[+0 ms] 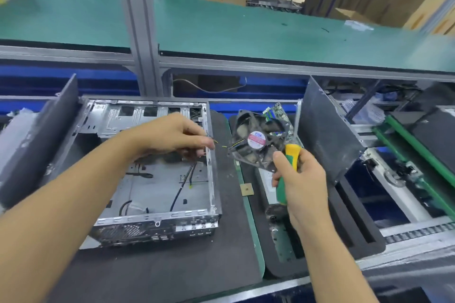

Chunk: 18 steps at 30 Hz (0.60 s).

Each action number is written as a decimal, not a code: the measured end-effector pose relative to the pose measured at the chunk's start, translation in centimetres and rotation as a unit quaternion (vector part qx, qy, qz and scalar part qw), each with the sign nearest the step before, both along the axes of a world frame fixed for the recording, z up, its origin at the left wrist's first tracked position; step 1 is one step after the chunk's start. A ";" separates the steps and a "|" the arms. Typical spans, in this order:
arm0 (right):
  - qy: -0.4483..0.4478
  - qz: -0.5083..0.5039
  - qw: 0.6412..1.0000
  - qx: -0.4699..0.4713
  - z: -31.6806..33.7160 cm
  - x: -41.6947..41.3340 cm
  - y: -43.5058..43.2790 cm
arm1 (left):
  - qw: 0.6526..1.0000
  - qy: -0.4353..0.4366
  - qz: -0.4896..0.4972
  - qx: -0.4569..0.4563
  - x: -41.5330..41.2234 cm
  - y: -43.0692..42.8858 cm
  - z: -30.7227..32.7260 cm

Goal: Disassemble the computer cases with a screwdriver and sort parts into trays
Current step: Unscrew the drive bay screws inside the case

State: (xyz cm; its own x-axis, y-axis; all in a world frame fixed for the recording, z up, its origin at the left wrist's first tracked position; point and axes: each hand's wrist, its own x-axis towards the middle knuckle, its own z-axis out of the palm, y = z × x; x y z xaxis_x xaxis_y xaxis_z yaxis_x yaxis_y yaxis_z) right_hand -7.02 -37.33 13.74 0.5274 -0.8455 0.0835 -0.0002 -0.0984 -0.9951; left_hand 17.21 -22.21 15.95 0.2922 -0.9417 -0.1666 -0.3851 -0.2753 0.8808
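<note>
Freeing the fan wire [224, 147], my left hand [177, 135] pinches it beside the case [213, 174]; right hand [301, 179] grips fan [256, 140] and screwdriver [291, 150].

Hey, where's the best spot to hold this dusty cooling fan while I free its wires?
Grip the cooling fan by its rigid outer frame at the lower right corner, coming from the right, where the right hand holds it alongside the screwdriver. The blades in the middle are exposed, and the wires run off its left side to the left hand.

Gutted case [157, 187], dusty fan [256, 141], screwdriver [292, 151]
</note>
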 end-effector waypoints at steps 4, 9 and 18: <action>0.000 -0.057 0.998 -0.016 2.9 -3.1 -3.8 | 0.996 0.065 0.011 -0.053 -4.4 -5.3 1.8; 0.125 -0.111 0.984 -0.067 2.4 -8.5 -8.3 | 0.987 0.155 0.047 0.017 -12.9 -13.4 -3.2; 0.427 -0.077 0.898 -0.075 -9.1 -14.4 -11.5 | 0.939 0.203 0.120 0.252 -22.3 -15.6 -17.7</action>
